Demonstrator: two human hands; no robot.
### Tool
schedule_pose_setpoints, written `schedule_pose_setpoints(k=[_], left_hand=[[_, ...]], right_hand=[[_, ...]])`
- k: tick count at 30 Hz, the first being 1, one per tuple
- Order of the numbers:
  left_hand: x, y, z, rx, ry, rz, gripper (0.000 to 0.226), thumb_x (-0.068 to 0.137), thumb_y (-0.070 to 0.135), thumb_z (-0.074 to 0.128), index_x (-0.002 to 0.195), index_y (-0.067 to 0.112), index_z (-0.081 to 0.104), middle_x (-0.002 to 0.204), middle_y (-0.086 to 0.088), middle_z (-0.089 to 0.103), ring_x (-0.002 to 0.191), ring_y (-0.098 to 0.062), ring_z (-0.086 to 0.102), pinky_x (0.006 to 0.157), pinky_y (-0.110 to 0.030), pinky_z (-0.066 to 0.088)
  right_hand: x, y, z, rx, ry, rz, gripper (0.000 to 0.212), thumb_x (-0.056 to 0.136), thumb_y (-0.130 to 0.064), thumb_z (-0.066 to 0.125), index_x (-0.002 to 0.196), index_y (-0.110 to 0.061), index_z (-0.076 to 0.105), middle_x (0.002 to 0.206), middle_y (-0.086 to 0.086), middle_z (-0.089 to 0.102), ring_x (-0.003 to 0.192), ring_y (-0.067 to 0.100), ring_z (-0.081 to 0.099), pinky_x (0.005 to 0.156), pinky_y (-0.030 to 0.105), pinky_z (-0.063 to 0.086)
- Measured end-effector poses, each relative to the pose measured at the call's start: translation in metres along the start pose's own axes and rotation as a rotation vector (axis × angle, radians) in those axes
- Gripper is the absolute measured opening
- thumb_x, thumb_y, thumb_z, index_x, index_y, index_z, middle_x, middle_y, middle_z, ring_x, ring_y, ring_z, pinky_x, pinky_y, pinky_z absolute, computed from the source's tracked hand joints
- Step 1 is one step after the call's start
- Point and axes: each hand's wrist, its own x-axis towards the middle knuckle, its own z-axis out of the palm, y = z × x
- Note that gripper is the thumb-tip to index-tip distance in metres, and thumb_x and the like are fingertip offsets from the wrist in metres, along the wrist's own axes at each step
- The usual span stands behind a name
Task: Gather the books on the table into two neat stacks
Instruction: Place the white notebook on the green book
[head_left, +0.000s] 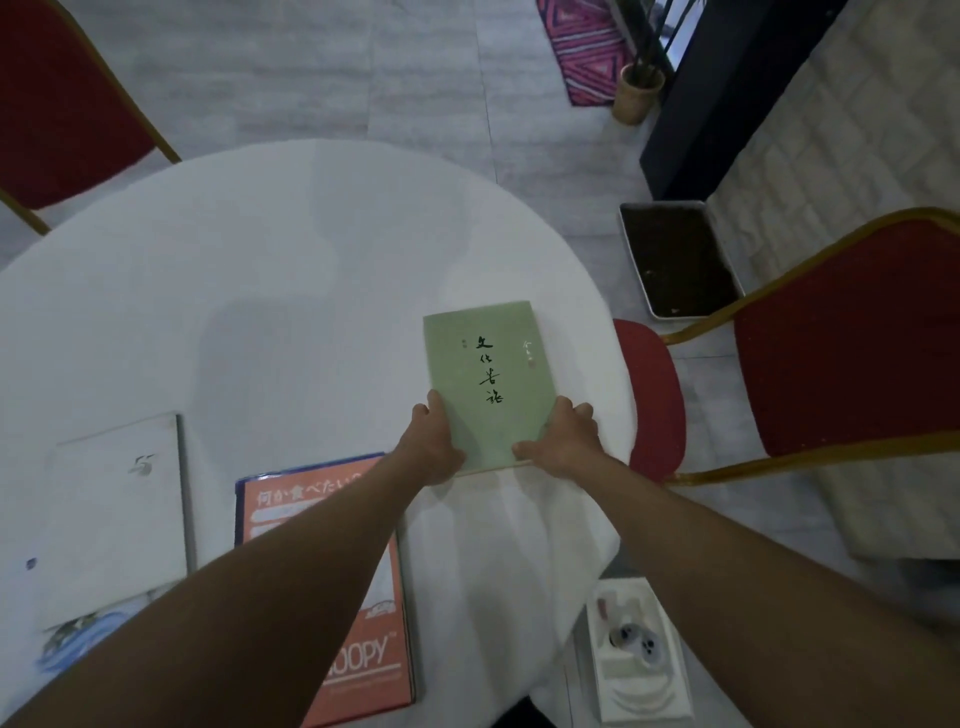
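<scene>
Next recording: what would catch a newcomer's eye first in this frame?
The pale green book on the right of the round white table, gripped at its near end by the left hand and right hand. Next, the orange book at the near edge, partly under the left forearm, with a white book to its left.

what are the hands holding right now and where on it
Both hands hold the green book by its near end: the left hand on its left edge, the right hand on its right corner.

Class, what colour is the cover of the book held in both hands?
Pale green with dark brush-style lettering on the book; the head view shows it.
</scene>
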Motion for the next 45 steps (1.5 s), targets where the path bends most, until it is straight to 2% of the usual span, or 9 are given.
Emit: schedule_pose_setpoints(k=[5, 12, 17, 22, 26, 28, 33, 39, 45], left_hand=[[-0.026, -0.008, 0.016, 0.037, -0.014, 0.046, 0.086, 0.083, 0.013, 0.070, 0.146, -0.001, 0.014, 0.137, -0.021, 0.037, 0.123, -0.037, 0.048, 0.097, -0.039, 0.045], [-0.046, -0.016, 0.027, 0.096, -0.081, 0.063, 0.089, 0.080, 0.014, 0.074, 0.143, -0.003, 0.015, 0.138, -0.020, 0.037, 0.123, -0.036, 0.049, 0.100, -0.043, 0.048], [-0.052, -0.021, 0.025, 0.151, -0.122, 0.083, 0.088, 0.080, 0.017, 0.074, 0.144, -0.001, 0.015, 0.139, -0.018, 0.039, 0.122, -0.034, 0.050, 0.098, -0.039, 0.050], [-0.055, -0.035, 0.008, 0.166, -0.104, 0.169, 0.078, 0.086, 0.021, 0.068, 0.147, 0.006, 0.021, 0.138, -0.018, 0.045, 0.125, -0.034, 0.048, 0.103, -0.044, 0.046], [-0.063, -0.055, -0.016, 0.142, 0.012, 0.198, 0.078, 0.092, 0.025, 0.061, 0.153, 0.007, 0.016, 0.147, -0.017, 0.038, 0.134, -0.033, 0.040, 0.110, -0.041, 0.036], [-0.067, -0.069, -0.029, 0.136, 0.048, 0.177, 0.076, 0.093, 0.026, 0.058, 0.153, 0.006, 0.016, 0.147, -0.018, 0.037, 0.135, -0.034, 0.039, 0.111, -0.042, 0.035], [-0.081, -0.116, -0.064, 0.087, 0.157, 0.067, 0.072, 0.094, 0.027, 0.057, 0.153, 0.011, 0.020, 0.151, -0.014, 0.035, 0.138, -0.033, 0.036, 0.112, -0.044, 0.035], [-0.101, -0.182, -0.105, 0.039, 0.267, -0.074, 0.069, 0.093, 0.029, 0.055, 0.151, 0.009, 0.024, 0.147, -0.017, 0.038, 0.137, -0.034, 0.037, 0.111, -0.044, 0.036], [-0.125, -0.249, -0.130, 0.026, 0.301, -0.218, 0.067, 0.095, 0.030, 0.052, 0.151, 0.006, 0.023, 0.151, -0.021, 0.032, 0.138, -0.038, 0.034, 0.114, -0.045, 0.033]], right_hand=[[-0.029, 0.017, 0.010, 0.002, -0.020, 0.039, 0.091, 0.067, -0.042, 0.086, 0.136, -0.008, 0.038, 0.134, 0.014, 0.036, 0.124, 0.033, 0.043, 0.096, 0.036, 0.043], [-0.057, 0.028, 0.016, -0.022, -0.068, 0.097, 0.097, 0.068, -0.041, 0.087, 0.140, -0.005, 0.033, 0.138, 0.016, 0.034, 0.128, 0.034, 0.042, 0.101, 0.039, 0.044], [-0.066, 0.028, 0.019, -0.047, -0.084, 0.118, 0.096, 0.068, -0.041, 0.087, 0.140, -0.005, 0.033, 0.138, 0.016, 0.035, 0.128, 0.033, 0.043, 0.098, 0.037, 0.044], [-0.073, 0.011, 0.022, -0.121, 0.016, 0.061, 0.100, 0.064, -0.040, 0.085, 0.140, -0.010, 0.029, 0.136, 0.012, 0.035, 0.126, 0.032, 0.040, 0.098, 0.041, 0.042], [-0.077, -0.019, 0.025, -0.129, 0.109, -0.052, 0.082, 0.066, -0.042, 0.076, 0.134, -0.015, 0.037, 0.139, 0.011, 0.037, 0.127, 0.033, 0.041, 0.104, 0.044, 0.040], [-0.078, -0.035, 0.029, -0.105, 0.086, -0.103, 0.076, 0.070, -0.044, 0.075, 0.132, -0.016, 0.041, 0.140, 0.011, 0.038, 0.128, 0.033, 0.041, 0.106, 0.045, 0.040], [-0.082, -0.082, 0.052, -0.105, 0.066, -0.219, 0.091, 0.083, -0.055, 0.066, 0.154, -0.015, 0.026, 0.156, 0.013, 0.031, 0.143, 0.032, 0.032, 0.113, 0.043, 0.032], [-0.090, -0.142, 0.089, -0.106, -0.036, -0.311, 0.093, 0.086, -0.061, 0.059, 0.157, -0.018, 0.020, 0.161, 0.010, 0.026, 0.148, 0.030, 0.024, 0.117, 0.044, 0.028], [-0.103, -0.193, 0.135, -0.095, -0.171, -0.379, 0.092, 0.086, -0.058, 0.060, 0.158, -0.017, 0.019, 0.160, 0.010, 0.025, 0.147, 0.029, 0.028, 0.119, 0.045, 0.029]])
